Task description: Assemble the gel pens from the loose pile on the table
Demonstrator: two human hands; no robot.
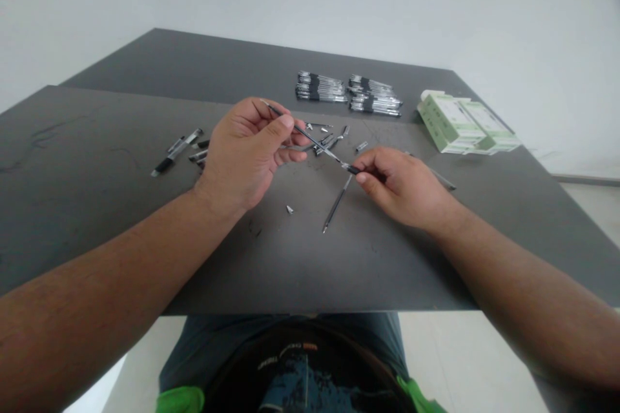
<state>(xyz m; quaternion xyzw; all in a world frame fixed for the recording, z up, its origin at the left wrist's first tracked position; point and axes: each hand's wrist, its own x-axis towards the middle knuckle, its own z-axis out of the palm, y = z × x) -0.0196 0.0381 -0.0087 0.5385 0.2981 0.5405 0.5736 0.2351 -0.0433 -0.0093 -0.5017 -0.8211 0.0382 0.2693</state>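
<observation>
Between the thumb and fingers of my left hand (247, 155) is a thin dark pen refill (314, 141), slanting down to the right. Its lower end meets a pen barrel with a black grip (354, 170), pinched by my right hand (407, 190); whether the refill sits inside the barrel I cannot tell. My right fingers hide most of that barrel. Below the hands, another refill (335, 210) lies on the table, with a small pen tip (289, 210) to its left. Loose caps and pen parts (332, 142) are scattered just beyond my hands.
Bundles of clear pens with black grips (320, 87) lie at the back of the grey table (290, 271), and more pens (375, 98) are beside them. Green-and-white boxes (448, 122) stand at the right. Several pens (175, 153) lie left of my left hand.
</observation>
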